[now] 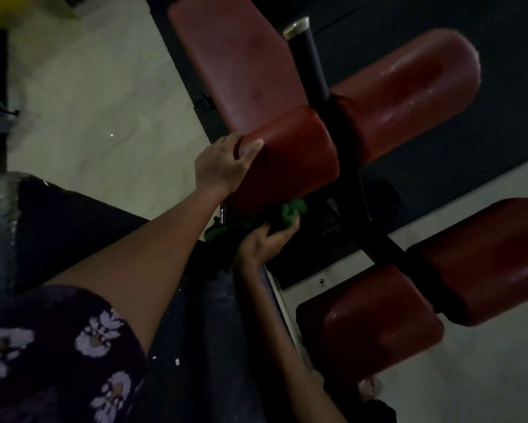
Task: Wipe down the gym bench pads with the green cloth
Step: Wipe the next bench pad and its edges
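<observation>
A gym bench with dark red pads fills the middle and right of the dim view. My left hand [223,163] grips the end of a red roller pad [290,157], thumb on top. Just under that roller, my right hand [265,239] holds the bunched green cloth [290,213] against its underside. The flat seat pad [238,62] runs up behind it. Another roller pad [409,93] sticks out to the right of the black post. Two lower roller pads [381,328] [482,261] sit at the bottom right.
The black frame post [308,56] with a metal cap rises between the upper rollers. Pale floor tiles [97,96] lie to the left, dark matting [470,166] to the right. A black object [58,215] sits by my left arm.
</observation>
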`<state>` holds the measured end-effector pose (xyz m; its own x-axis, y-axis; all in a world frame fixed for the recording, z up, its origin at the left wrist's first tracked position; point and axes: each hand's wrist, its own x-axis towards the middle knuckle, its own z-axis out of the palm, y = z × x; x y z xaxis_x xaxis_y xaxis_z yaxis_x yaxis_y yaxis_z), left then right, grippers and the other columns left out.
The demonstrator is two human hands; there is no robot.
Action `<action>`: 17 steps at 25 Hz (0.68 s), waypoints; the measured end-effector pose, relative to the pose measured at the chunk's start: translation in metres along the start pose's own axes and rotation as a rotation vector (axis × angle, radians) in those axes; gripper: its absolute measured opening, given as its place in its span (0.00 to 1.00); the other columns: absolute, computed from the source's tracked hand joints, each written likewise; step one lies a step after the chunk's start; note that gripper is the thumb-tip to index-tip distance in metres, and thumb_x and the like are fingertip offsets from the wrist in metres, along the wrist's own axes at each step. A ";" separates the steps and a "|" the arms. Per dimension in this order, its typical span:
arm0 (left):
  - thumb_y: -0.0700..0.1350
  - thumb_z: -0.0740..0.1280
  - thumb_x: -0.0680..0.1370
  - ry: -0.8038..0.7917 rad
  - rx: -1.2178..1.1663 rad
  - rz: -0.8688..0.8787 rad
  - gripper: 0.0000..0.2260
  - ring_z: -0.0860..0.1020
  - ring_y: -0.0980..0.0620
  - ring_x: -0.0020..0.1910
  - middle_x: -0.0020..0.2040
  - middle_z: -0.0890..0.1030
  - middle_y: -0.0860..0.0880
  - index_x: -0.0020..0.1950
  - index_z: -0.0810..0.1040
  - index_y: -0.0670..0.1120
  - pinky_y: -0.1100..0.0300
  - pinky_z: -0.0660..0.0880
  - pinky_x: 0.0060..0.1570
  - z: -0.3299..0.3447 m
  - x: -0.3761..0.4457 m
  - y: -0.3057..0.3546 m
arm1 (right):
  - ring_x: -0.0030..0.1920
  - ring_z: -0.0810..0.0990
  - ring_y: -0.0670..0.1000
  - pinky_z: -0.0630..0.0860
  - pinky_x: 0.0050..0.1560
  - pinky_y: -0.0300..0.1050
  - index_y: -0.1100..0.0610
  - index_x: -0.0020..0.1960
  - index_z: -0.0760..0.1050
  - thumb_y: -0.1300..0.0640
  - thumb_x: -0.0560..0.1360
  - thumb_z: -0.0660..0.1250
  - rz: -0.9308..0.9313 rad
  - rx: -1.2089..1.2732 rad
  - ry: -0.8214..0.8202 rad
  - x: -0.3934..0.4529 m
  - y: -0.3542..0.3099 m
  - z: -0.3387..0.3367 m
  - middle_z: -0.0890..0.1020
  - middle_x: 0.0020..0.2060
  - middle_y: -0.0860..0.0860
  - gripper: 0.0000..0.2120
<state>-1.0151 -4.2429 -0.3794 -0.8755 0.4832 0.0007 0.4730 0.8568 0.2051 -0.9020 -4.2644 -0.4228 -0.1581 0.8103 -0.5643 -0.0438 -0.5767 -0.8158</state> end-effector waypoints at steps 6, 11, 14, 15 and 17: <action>0.66 0.47 0.74 -0.003 -0.054 0.000 0.33 0.74 0.47 0.62 0.65 0.75 0.47 0.69 0.71 0.48 0.54 0.68 0.58 -0.002 -0.001 0.001 | 0.64 0.69 0.59 0.67 0.62 0.50 0.57 0.69 0.68 0.66 0.74 0.63 -0.423 -0.259 0.103 0.053 -0.056 -0.004 0.69 0.67 0.58 0.23; 0.66 0.47 0.73 0.014 -0.069 -0.002 0.34 0.75 0.47 0.61 0.64 0.77 0.47 0.68 0.73 0.48 0.55 0.69 0.56 -0.005 -0.002 0.001 | 0.57 0.71 0.63 0.72 0.51 0.59 0.54 0.63 0.75 0.67 0.69 0.62 -0.879 -0.708 -0.125 0.083 -0.080 -0.026 0.73 0.64 0.57 0.24; 0.69 0.44 0.70 0.021 -0.076 -0.004 0.38 0.77 0.46 0.58 0.62 0.78 0.47 0.67 0.74 0.48 0.55 0.71 0.53 -0.006 -0.003 0.002 | 0.59 0.69 0.60 0.72 0.53 0.58 0.51 0.65 0.73 0.67 0.71 0.62 -0.866 -0.929 -0.344 0.104 -0.122 -0.028 0.71 0.66 0.52 0.25; 0.70 0.44 0.70 0.025 -0.085 -0.021 0.39 0.77 0.46 0.58 0.62 0.79 0.47 0.66 0.75 0.48 0.55 0.71 0.53 -0.006 -0.003 0.003 | 0.60 0.68 0.59 0.72 0.54 0.57 0.50 0.67 0.72 0.67 0.72 0.61 -0.860 -1.003 -0.429 0.108 -0.130 -0.032 0.70 0.67 0.51 0.25; 0.70 0.44 0.69 0.035 -0.091 -0.046 0.39 0.77 0.45 0.57 0.62 0.79 0.46 0.66 0.75 0.48 0.54 0.72 0.52 -0.007 -0.004 0.002 | 0.59 0.68 0.58 0.71 0.55 0.51 0.50 0.69 0.69 0.68 0.73 0.60 -0.896 -1.113 -0.613 0.116 -0.147 -0.042 0.68 0.68 0.51 0.27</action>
<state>-1.0114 -4.2440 -0.3721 -0.8999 0.4355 0.0232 0.4225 0.8575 0.2935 -0.8721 -4.0813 -0.3741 -0.8585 0.5103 0.0515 0.3429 0.6458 -0.6822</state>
